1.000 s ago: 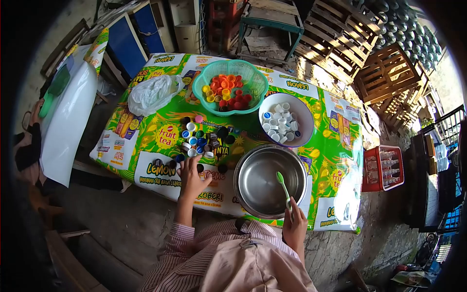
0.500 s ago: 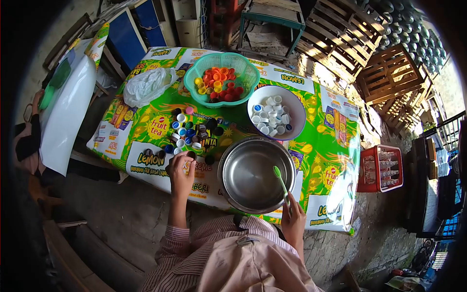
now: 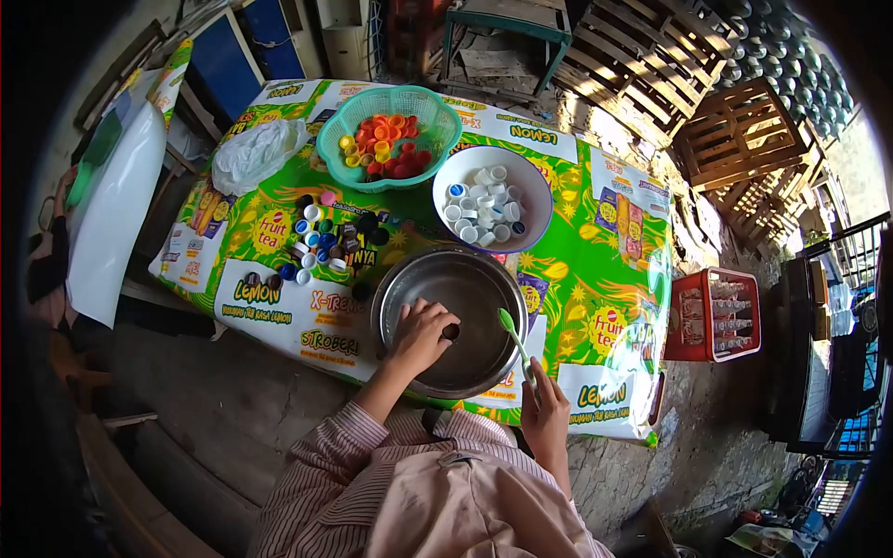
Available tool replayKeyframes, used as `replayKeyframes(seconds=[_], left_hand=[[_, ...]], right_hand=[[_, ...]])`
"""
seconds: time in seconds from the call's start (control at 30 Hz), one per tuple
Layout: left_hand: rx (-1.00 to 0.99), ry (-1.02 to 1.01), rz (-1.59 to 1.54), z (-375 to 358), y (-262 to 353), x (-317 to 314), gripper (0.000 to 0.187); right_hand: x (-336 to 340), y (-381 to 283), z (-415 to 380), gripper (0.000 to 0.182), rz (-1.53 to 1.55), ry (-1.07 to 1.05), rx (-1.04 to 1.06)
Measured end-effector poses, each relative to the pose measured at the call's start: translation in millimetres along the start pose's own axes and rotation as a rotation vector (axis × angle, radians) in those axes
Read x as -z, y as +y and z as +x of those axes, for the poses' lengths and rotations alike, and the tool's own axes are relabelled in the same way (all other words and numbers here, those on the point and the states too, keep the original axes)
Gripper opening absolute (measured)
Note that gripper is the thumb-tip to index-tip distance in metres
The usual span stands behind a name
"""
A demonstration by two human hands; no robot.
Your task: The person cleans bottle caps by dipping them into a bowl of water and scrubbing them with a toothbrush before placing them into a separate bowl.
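My left hand [image 3: 421,337] is inside the steel basin [image 3: 456,381], its fingers closed on a dark bottle cap [image 3: 451,331]. At the basin's right rim, my right hand [image 3: 546,409] grips a toothbrush [image 3: 518,346] by its handle, the green head pointing up and away from me over the basin. Left of the basin lie loose bottle caps [image 3: 311,244] in white, blue, black and green, with a pink cap [image 3: 327,198] among them. A white bowl [image 3: 539,209] full of white caps stands behind the basin. Red, orange and yellow caps fill part of a turquoise plastic basket [image 3: 339,130].
A crumpled clear plastic bag [image 3: 256,158] lies at the table's back left. The patterned plastic tablecloth [image 3: 595,288] covers the table. Beyond the right edge stands a red bottle crate [image 3: 688,321]; wooden pallets [image 3: 642,65] lean behind. At far left another person's arm [image 3: 61,200] shows.
My left hand has moved right, from beside the loose caps into the basin, carrying the dark bottle cap. My right hand still holds the toothbrush. The whole view has shifted slightly.
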State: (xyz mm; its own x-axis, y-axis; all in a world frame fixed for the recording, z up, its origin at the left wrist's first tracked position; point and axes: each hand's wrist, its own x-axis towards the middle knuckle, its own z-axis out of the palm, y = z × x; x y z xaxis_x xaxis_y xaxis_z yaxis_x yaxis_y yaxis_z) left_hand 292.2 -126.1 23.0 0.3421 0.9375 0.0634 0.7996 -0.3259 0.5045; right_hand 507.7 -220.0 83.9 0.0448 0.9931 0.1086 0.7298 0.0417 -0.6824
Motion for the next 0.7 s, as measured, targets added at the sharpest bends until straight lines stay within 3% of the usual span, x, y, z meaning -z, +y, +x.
replayKeyframes(seconds=[0.47, 0.57, 0.63, 0.7], left_hand=[[0.059, 0.012, 0.01, -3.9, -3.0, -6.6, 0.034], [0.083, 0.046, -0.162, -5.3, -4.2, -8.8, 0.036], [0.149, 0.106, -0.521, -5.2, -3.0, -8.4, 0.035], [0.096, 0.131, -0.52, -4.1, -1.0, -3.6, 0.04]], right_hand=[[-1.3, 10.2, -1.3, 0.04, 0.04, -0.033, -0.012], [-1.0, 8.7, 0.1, 0.041, 0.045, -0.033, 0.0], [-1.8, 6.7, 0.5, 0.041, 0.047, -0.043, -0.003], [-4.6, 5.3, 0.2, 0.038, 0.083, -0.056, 0.005]])
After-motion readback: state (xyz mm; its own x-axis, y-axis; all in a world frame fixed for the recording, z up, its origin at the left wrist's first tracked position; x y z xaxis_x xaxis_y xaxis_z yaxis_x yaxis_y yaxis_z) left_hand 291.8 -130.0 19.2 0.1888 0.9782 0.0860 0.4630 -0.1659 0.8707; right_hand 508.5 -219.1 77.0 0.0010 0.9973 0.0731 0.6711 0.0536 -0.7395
